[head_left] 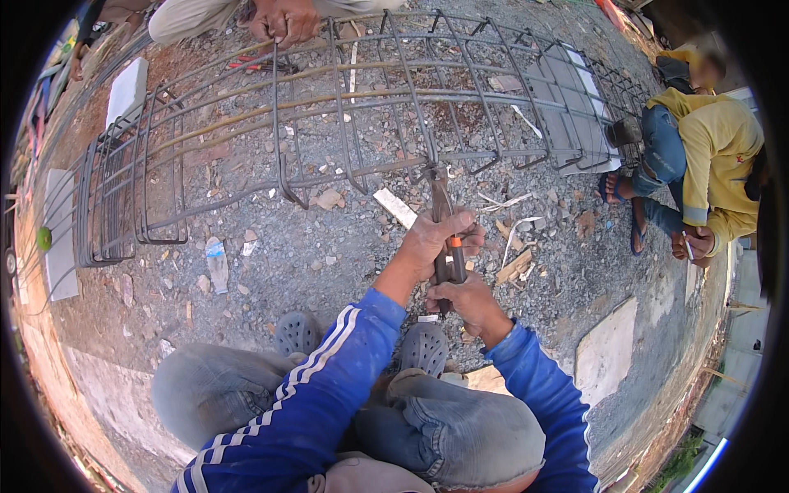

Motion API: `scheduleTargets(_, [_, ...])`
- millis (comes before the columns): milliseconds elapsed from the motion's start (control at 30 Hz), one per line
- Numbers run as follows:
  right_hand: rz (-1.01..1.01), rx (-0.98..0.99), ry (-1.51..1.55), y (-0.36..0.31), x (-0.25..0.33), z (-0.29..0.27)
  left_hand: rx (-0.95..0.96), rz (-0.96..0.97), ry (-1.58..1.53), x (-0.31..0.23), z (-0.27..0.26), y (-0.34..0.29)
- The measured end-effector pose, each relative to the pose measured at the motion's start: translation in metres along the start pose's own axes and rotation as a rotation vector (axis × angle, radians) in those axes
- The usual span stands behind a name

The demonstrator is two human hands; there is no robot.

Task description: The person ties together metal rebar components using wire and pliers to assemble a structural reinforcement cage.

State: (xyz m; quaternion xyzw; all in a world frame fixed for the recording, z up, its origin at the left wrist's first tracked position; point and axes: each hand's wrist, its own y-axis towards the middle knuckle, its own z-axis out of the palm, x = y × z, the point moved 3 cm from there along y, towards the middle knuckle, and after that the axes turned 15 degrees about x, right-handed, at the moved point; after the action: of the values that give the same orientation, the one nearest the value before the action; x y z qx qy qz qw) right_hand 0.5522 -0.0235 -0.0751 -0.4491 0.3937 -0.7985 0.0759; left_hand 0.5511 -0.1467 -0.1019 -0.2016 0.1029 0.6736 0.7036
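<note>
Dark-handled pincers (439,195) with an orange band reach away from me, their jaws at a crossing of bars on the near side of a long steel rebar cage (337,95). My left hand (437,240) is closed around the upper part of the handles. Lower down, the fingers of my right hand (467,301) are wrapped about the handle ends. What the jaws bite on is too small to make out. The cage lies crosswise in front of me, its bent stirrups bunched close together at the left end.
Across the cage, another person's hands (283,20) work at a bar near red-handled pliers (246,63). To the right, a person in yellow (723,156) squats beside the cage. A flattened plastic bottle (216,264), wood scraps and a flat board (606,349) lie on the gravel.
</note>
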Motion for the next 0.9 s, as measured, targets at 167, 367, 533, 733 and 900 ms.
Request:
scheduleTargets(167, [0.035, 0.083, 0.056, 0.017, -0.010, 0.005, 0.389, -0.094, -0.298, -0.001, -0.009, 0.002])
scheduleTargets(367, [0.026, 0.098, 0.184, 0.024, -0.018, -0.005, -0.038, -0.080, 0.054, 0.009, -0.008, 0.008])
scheduleTargets(533, [-0.072, 0.142, 0.270, 0.016, -0.033, -0.021, -0.395, 0.011, 0.903, 0.026, -0.043, -0.007])
scheduleTargets(733, [-0.066, -0.023, -0.257, 0.010, -0.098, -0.045, -0.638, -0.107, 1.721, 0.004, -0.076, -0.054])
scheduleTargets(900, [-0.278, -0.297, -0.806, -0.014, -0.116, -0.065, -0.709, -0.055, 1.617, -0.046, -0.052, -0.061])
